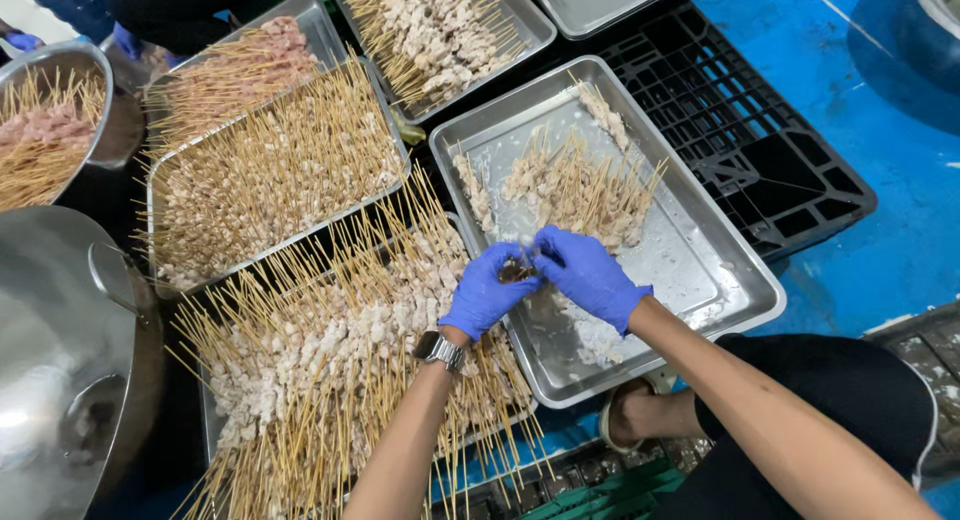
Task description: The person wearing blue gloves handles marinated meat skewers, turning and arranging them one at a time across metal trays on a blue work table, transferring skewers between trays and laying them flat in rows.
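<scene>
Meat piece (517,271), small and dark, sat pinched between my two gloved hands over the near-left edge of the steel tray (700,280). From the head camera, my left hand (487,292) was curled closed around it from the left, fingertips pressing on the piece, and my right hand (588,272) met it from the right, fingers bent and closed on the same spot. I could not tell whether a stick ran through it. Neither hand was nearer; both touched it. Just beyond my fingers, further into the tray, lay the loose skewers (580,190), their sticks fanning up and to the right. To my left, a heaped pile of finished skewers (340,360) lay with their sticks pointing toward me, partly under my left wrist with its watch (439,350).
</scene>
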A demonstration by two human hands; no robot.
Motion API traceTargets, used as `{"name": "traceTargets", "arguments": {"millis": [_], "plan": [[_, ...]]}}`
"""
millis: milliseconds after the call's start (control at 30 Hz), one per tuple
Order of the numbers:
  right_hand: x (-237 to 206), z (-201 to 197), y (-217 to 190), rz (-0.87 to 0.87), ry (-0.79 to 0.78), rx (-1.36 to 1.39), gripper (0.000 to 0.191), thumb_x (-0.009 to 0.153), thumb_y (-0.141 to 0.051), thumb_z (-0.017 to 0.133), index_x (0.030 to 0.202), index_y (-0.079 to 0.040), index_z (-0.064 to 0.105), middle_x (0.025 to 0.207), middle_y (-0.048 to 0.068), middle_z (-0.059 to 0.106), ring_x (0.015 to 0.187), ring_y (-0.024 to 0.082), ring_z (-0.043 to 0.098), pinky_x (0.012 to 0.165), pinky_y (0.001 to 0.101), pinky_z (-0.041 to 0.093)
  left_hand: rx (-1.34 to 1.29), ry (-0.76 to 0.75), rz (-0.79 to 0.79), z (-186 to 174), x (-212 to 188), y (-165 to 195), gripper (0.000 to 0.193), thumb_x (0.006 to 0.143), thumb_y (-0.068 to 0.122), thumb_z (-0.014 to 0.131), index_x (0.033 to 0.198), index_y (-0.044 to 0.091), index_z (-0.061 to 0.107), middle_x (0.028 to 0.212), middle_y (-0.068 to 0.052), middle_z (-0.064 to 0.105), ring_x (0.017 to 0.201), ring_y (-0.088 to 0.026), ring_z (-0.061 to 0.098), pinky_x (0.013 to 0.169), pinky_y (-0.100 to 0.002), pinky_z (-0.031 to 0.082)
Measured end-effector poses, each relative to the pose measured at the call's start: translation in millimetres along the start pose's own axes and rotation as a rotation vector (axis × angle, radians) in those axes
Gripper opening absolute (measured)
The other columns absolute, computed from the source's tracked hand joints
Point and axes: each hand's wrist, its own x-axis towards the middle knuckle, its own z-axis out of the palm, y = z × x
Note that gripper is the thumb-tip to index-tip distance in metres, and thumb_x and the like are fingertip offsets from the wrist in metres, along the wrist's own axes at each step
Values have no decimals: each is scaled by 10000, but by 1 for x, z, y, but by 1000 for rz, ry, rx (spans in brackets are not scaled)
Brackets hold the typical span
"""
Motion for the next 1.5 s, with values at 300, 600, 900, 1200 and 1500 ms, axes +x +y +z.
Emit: {"name": "traceTargets", "arguments": {"millis": [300, 600, 900, 1200, 1500], "plan": [[3, -12, 8, 107, -7, 318, 175, 859, -158, 766, 956, -17, 732, 829, 46, 710, 777, 82, 627, 718, 288, 531, -99, -121, -77, 8, 16, -11, 296, 820, 209, 839, 1016, 52, 682, 968, -37, 705, 891, -112, 680, 823, -295, 593], [12, -23, 16, 219, -141, 440, 151, 856, -144, 777, 927, -22, 725, 823, 9, 690, 766, 86, 604, 712, 272, 499, 71, -117, -92, 7, 17, -9, 275, 854, 303, 769, 998, 79, 699, 856, -56, 695, 751, -137, 625, 716, -315, 539], [11, -35, 25, 31, -146, 139, 233, 974, -251, 614, 1055, -35, 649, 862, 48, 690, 811, 119, 602, 787, 311, 511, 0, 42, -83, 8, 19, -7, 268, 871, 309, 744, 1027, 99, 683, 902, -24, 736, 806, -101, 679, 745, -291, 558], [17, 3, 18, 112, 2, 305, 244, 958, -255, 664, 1114, -69, 638, 862, 15, 648, 812, 70, 559, 768, 268, 492, 86, -53, -174, 8, 24, -5, 283, 881, 326, 776, 1043, 105, 705, 900, -45, 749, 786, -119, 691, 742, -294, 560], [23, -5, 23, 103, -61, 341, 255, 947, -281, 696, 1034, -42, 686, 859, -1, 620, 822, 62, 532, 761, 261, 482, 44, -37, -122, 7, 27, -12, 319, 871, 336, 782, 1034, 67, 725, 891, -71, 763, 767, -121, 684, 723, -301, 557]]}}
